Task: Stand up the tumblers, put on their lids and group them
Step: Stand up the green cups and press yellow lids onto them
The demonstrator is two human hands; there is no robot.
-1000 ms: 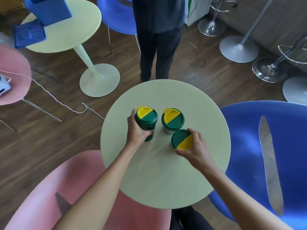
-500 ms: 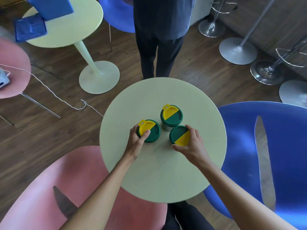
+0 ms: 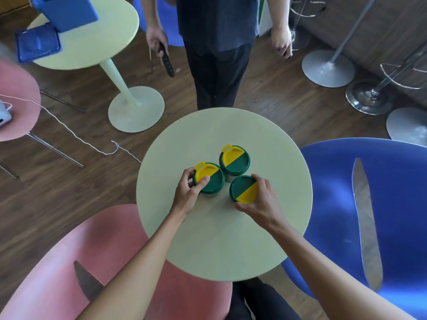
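Nearest me, my two bare forearms reach forward over the round pale-green table (image 3: 221, 245), a pink moulded chair (image 3: 69, 273) at lower left and a blue one (image 3: 369, 204) at right.

My left hand (image 3: 188, 192) is wrapped around the left green plastic tumbler with a green-and-yellow lid (image 3: 209, 177), thumb resting on the lid's yellow half, fingers round the far side. My right hand (image 3: 261, 202) grips the right green tumbler with a matching lid (image 3: 243, 189), fingers curled round its near edge.

Just beyond and between them stands the third lidded green tumbler (image 3: 234, 160), untouched. All three are upright near the table's middle, lids on. The right one looks to be touching or nearly touching the far one; a narrow gap shows between the left and right ones.

I judge this the final grouping step. To do it well, I would slide both held tumblers gently inward along the tabletop, keeping them vertical, gripping low enough not to tip them, and stop on light contact.

Beyond the table a standing person's dark trouser legs (image 3: 217, 79) face me.
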